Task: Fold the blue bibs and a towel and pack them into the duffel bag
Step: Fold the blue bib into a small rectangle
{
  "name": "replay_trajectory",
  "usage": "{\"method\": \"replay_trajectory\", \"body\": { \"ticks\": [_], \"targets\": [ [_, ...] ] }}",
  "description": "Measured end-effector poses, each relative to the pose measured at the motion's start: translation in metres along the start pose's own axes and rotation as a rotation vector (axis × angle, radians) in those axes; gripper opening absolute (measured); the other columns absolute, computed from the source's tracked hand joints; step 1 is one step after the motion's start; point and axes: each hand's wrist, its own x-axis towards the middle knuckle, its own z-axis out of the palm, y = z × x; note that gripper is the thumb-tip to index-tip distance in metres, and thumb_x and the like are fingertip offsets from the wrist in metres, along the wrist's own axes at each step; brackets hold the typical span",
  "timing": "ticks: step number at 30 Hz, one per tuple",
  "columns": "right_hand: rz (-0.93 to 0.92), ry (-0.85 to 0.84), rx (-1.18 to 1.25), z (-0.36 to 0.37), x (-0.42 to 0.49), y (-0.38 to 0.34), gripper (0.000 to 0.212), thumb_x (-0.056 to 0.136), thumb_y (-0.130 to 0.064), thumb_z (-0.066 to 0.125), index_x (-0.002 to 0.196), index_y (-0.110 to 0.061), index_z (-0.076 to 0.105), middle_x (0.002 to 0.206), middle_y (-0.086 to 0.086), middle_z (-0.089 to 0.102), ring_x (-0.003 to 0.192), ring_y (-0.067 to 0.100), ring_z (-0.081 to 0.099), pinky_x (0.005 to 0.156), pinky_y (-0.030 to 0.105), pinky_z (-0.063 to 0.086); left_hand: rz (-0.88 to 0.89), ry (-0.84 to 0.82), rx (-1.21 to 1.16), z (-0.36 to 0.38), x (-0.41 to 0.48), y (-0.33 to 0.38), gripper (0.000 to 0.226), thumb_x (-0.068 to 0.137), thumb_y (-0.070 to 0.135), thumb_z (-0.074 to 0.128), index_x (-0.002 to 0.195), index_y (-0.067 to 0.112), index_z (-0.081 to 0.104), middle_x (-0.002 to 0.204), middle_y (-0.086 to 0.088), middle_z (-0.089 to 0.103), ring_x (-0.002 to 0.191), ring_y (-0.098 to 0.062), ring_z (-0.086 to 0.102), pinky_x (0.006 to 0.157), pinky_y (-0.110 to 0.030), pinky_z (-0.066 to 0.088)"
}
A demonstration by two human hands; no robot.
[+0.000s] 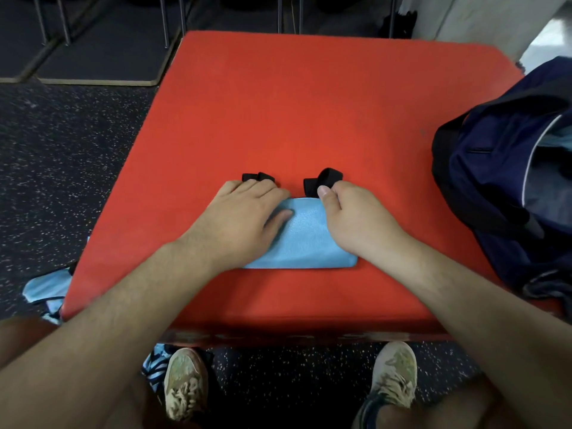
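Note:
A folded light-blue bib [305, 239] lies on the red padded block [309, 103], near its front edge. Two black strap loops stick out past the bib's far edge: one [258, 177] on the left, one [323, 179] on the right. My left hand [244, 216] lies flat on the bib's left part, fingers straight and pressing down. My right hand [349, 216] rests on the bib's right part and pinches the right black strap between thumb and curled fingers. A navy duffel bag [507, 181] stands open at the block's right edge.
More light-blue fabric [46, 289] hangs off the block's left side down to the speckled floor, and some [154, 363] lies by my left shoe. Metal chair legs [164, 23] stand beyond the block. The far half of the red block is bare.

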Motion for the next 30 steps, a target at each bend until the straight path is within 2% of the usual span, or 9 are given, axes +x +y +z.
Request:
{"method": "replay_trajectory", "body": {
  "ticks": [4,7,9,12,16,19,24,27,30],
  "targets": [
    [-0.039,0.096,-0.095,-0.005,-0.008,-0.007,0.022,0.104,-0.034,0.043,0.096,-0.014,0.05,0.08,-0.001,0.054,0.074,0.026,0.052,0.056,0.035,0.031,-0.007,0.028,-0.007,0.009,0.011,-0.005,0.053,0.094,0.047,0.022,0.112,0.023,0.066,0.1,0.007,0.059,0.096,-0.019,0.055,0.079,-0.028,0.026],
    [-0.351,0.335,-0.292,-0.009,-0.022,-0.017,0.021,0.099,-0.025,0.047,0.115,-0.015,0.056,0.115,0.004,0.056,0.103,0.028,0.054,0.079,0.043,0.047,0.008,0.045,0.007,0.01,0.013,-0.007,0.051,0.097,0.046,0.025,0.11,0.022,0.067,0.098,0.004,0.06,0.093,-0.021,0.055,0.076,-0.03,0.028],
    [-0.489,0.264,-0.289,-0.004,-0.027,-0.017,0.036,0.101,-0.028,0.042,0.131,-0.016,0.056,0.141,0.003,0.051,0.133,0.025,0.044,0.106,0.041,0.039,0.013,0.051,0.023,0.009,0.011,-0.007,0.048,0.097,0.043,0.028,0.111,0.021,0.068,0.098,0.002,0.061,0.092,-0.023,0.056,0.074,-0.031,0.03],
    [-0.375,-0.005,-0.311,0.014,-0.027,-0.006,0.066,0.102,-0.052,0.016,0.155,-0.017,0.033,0.164,-0.001,0.025,0.154,0.015,0.01,0.125,0.036,0.009,0.018,0.073,0.206,0.004,0.009,-0.001,0.043,0.095,0.034,0.034,0.105,0.015,0.071,0.104,-0.003,0.064,0.1,-0.028,0.06,0.084,-0.037,0.039],
    [-0.338,-0.114,-0.296,0.023,-0.02,0.008,0.084,0.093,-0.067,0.001,0.161,-0.019,0.011,0.168,-0.006,0.005,0.153,0.006,-0.006,0.126,0.037,0.001,-0.009,0.1,0.224,0.007,-0.01,0.014,0.049,0.097,0.026,0.034,0.132,0.002,0.057,0.135,-0.014,0.058,0.128,-0.031,0.053,0.107,-0.038,0.035],
    [-0.359,-0.178,-0.273,0.016,-0.017,0.009,0.083,0.093,-0.068,0.0,0.161,-0.021,0.002,0.168,-0.007,-0.001,0.152,0.004,-0.01,0.126,0.035,0.0,-0.093,-0.052,0.039,0.016,-0.024,0.009,0.072,0.101,0.052,0.016,0.155,0.004,0.026,0.16,-0.009,0.029,0.151,-0.022,0.019,0.123,-0.034,0.016],
    [-0.462,-0.25,-0.327,-0.004,-0.018,0.016,0.096,0.089,-0.081,0.014,0.16,-0.019,-0.006,0.168,-0.006,-0.012,0.151,0.006,-0.016,0.126,0.035,-0.002,-0.051,-0.11,0.045,0.018,-0.029,-0.005,0.092,0.092,0.075,0.005,0.159,0.011,0.007,0.166,0.0,0.008,0.152,-0.01,-0.005,0.125,-0.036,0.001],
    [-0.564,-0.219,-0.476,-0.013,-0.019,0.021,0.123,0.071,-0.097,0.027,0.161,-0.015,0.006,0.168,-0.002,0.004,0.153,0.014,-0.003,0.125,0.039,0.001,0.059,-0.043,0.135,0.011,-0.033,-0.009,0.099,0.091,0.08,0.014,0.158,0.007,0.011,0.166,-0.005,0.012,0.153,-0.014,0.001,0.125,-0.041,0.006],
    [-0.585,-0.212,-0.47,-0.013,-0.02,0.019,0.117,0.072,-0.093,0.03,0.159,-0.016,0.015,0.162,-0.005,0.023,0.149,0.015,0.015,0.122,0.034,0.011,0.16,-0.073,0.184,0.007,-0.031,-0.007,0.106,0.087,0.085,0.02,0.158,0.007,0.012,0.165,-0.006,0.015,0.153,-0.017,0.007,0.125,-0.04,0.007]
  ]
}}
